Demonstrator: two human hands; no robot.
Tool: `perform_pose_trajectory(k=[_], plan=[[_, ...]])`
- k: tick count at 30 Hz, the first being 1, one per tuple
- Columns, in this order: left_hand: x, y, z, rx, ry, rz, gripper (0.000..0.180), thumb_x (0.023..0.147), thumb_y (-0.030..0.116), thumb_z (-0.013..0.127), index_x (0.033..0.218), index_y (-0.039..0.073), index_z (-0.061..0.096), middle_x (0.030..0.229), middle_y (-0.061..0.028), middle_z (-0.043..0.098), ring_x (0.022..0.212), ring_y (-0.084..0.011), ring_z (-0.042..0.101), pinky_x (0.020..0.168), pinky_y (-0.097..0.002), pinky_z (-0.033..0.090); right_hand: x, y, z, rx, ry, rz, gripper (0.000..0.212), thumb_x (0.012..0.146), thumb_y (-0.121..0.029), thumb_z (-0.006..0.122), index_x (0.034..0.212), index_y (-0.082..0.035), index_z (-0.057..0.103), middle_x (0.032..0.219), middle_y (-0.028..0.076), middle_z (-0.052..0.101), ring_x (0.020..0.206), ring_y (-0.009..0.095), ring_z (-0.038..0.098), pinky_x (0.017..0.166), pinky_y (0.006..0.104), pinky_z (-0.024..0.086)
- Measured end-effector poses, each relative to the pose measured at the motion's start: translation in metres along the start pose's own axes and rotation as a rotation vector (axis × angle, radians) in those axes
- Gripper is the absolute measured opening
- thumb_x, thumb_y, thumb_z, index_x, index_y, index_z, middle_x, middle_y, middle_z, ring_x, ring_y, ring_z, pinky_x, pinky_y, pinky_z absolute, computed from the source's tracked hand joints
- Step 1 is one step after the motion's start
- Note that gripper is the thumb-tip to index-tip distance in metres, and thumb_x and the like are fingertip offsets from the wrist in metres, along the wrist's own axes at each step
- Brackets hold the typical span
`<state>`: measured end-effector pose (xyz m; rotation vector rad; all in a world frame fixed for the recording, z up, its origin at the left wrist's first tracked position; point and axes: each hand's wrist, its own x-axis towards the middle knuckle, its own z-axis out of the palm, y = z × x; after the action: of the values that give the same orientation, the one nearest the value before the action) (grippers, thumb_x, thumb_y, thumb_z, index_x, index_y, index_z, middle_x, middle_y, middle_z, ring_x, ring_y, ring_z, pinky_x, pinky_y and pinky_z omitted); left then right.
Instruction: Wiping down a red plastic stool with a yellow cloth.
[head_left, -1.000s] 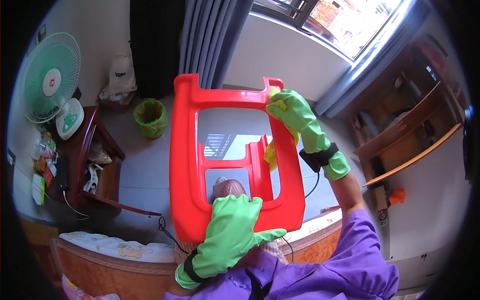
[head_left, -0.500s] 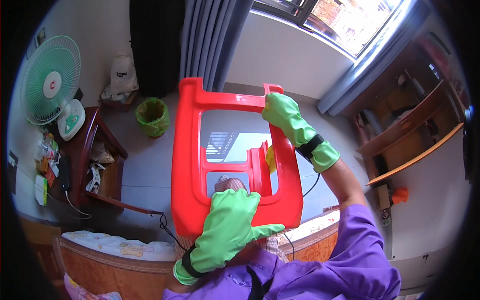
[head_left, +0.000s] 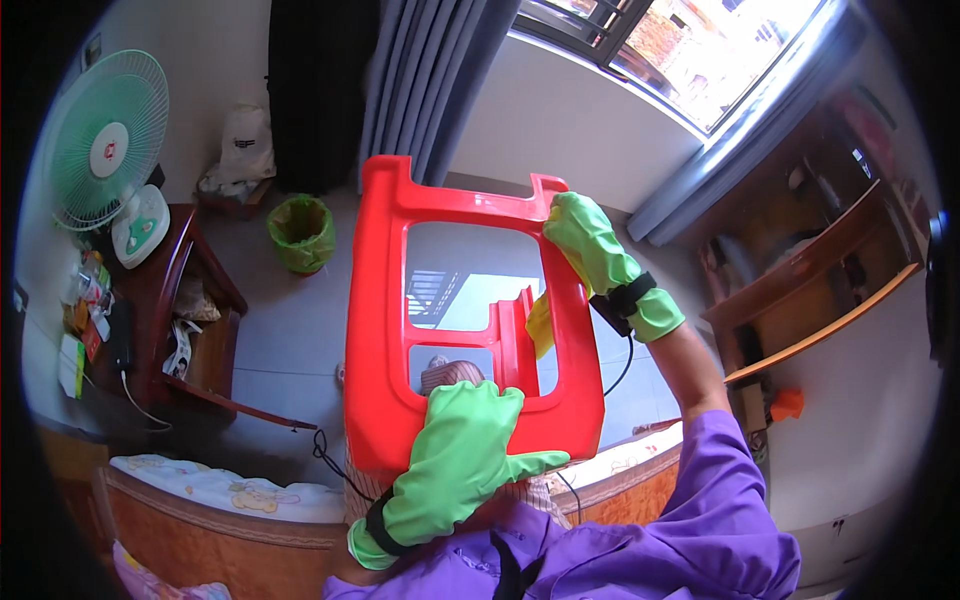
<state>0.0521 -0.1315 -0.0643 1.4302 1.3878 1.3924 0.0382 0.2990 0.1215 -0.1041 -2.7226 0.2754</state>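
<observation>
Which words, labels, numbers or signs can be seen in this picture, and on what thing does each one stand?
I will not copy printed wording, but I can say where it stands:
White bag: short dark lettering on its front, left unquoted.
Fan: small red emblem on the white hub, too small to read.
White-and-green box: any print is too small to read.
Red plastic frame: no lettering that I can make out.

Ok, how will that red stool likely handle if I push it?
The red stool is probably stiff, given its moulded, plastic-looking frame. It looks light for its size, with large cut-outs. Its glossy surface may be slippery.
</observation>
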Motion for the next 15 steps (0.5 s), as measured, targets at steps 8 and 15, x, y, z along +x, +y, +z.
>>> perform_pose_trajectory(k=[8, 15], plan=[[0.005, 0.006, 0.0, 0.05, 0.013, 0.031, 0.047, 0.091, 0.031, 0.059, 0.129, 0.006, 0.049, 0.121, -0.0094, 0.055, 0.112, -0.0203, 0.054, 0.097, -0.0331, 0.041, 0.038, -0.031, -0.01, -0.04, -0.125, 0.256, 0.014, 0.087, -0.016, 0.068, 0.094, -0.004, 0.071, 0.082, 0.012, 0.069, 0.074, 0.024, 0.069, 0.07, 0.0349, 0.058], [0.008, 0.013, -0.001, 0.102, 0.028, 0.031, 0.048, 0.088, 0.035, 0.061, 0.125, 0.006, 0.051, 0.117, -0.0103, 0.057, 0.108, -0.0217, 0.055, 0.094, -0.0347, 0.041, 0.056, -0.052, 0.006, -0.612, -0.385, -0.104, 0.014, 0.081, -0.006, 0.068, 0.094, -0.004, 0.072, 0.087, 0.014, 0.071, 0.078, 0.028, 0.071, 0.068, 0.037, 0.059]])
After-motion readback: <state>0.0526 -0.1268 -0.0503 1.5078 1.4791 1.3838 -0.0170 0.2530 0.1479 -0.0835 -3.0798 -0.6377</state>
